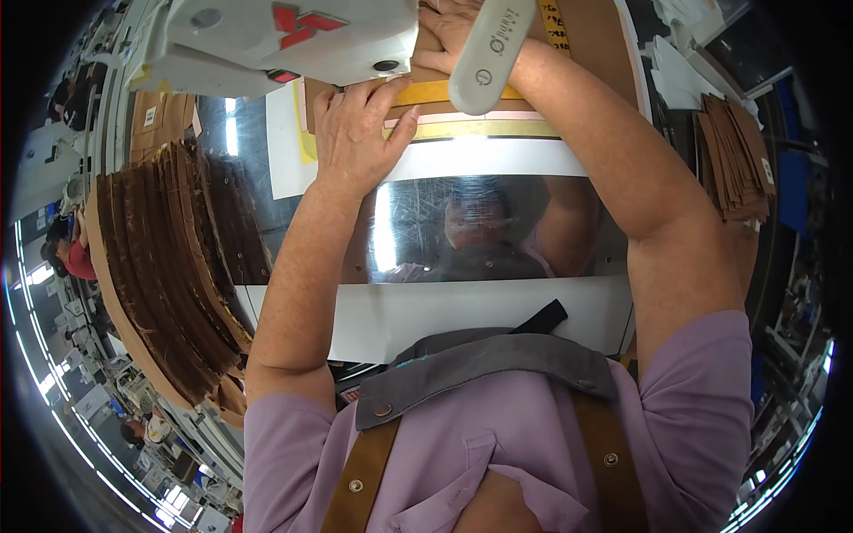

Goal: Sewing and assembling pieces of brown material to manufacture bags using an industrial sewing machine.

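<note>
My left hand (357,131) lies with fingers spread at the near edge of a layered template, its fingertips by a yellow strip (428,94). Farther off, my right hand (447,37) rests open over a brown sheet (593,67), its fingers stretched to the left. A rounded grey machine part (491,58) with a printed face hides some of that hand. Pink and pale yellow bands run along the template's near side, above a white sheet (506,158). Neither hand shows anything gripped.
A white machine head (293,40) with a red emblem overhangs the far left. A shiny metal plate (480,226) spans the nearer worktop. Thick stacked brown pieces (164,266) stand at the left; another brown stack (736,160) is at the right.
</note>
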`<move>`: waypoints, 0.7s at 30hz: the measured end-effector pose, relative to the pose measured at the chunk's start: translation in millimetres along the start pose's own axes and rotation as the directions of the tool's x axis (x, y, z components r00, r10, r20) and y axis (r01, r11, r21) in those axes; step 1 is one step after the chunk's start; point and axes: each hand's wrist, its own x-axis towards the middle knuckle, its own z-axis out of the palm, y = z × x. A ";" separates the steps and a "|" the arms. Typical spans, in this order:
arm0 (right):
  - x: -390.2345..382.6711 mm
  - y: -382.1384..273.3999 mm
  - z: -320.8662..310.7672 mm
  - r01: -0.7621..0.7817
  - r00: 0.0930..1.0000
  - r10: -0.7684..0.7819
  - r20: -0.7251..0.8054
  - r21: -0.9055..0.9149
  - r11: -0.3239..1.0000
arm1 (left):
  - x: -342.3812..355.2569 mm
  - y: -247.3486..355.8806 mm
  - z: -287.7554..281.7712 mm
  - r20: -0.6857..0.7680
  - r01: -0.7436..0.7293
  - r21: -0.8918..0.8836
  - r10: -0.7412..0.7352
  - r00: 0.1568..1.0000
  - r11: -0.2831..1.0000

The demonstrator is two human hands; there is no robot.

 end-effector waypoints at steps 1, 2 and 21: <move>-6.2 -4.6 1.2 -0.008 1.000 0.008 -0.014 0.013 1.000 | -0.6 -0.3 0.1 0.009 -0.015 0.000 0.015 1.000 1.000; -4.9 -4.2 -0.4 -0.016 0.999 0.017 -0.031 0.024 1.000 | 0.4 -0.5 -0.1 0.008 -0.011 -0.002 0.011 1.000 1.000; 5.8 24.2 28.2 -0.144 0.981 0.150 -0.122 0.056 0.988 | 6.4 5.8 -2.4 0.065 -0.045 -0.020 0.047 0.997 0.999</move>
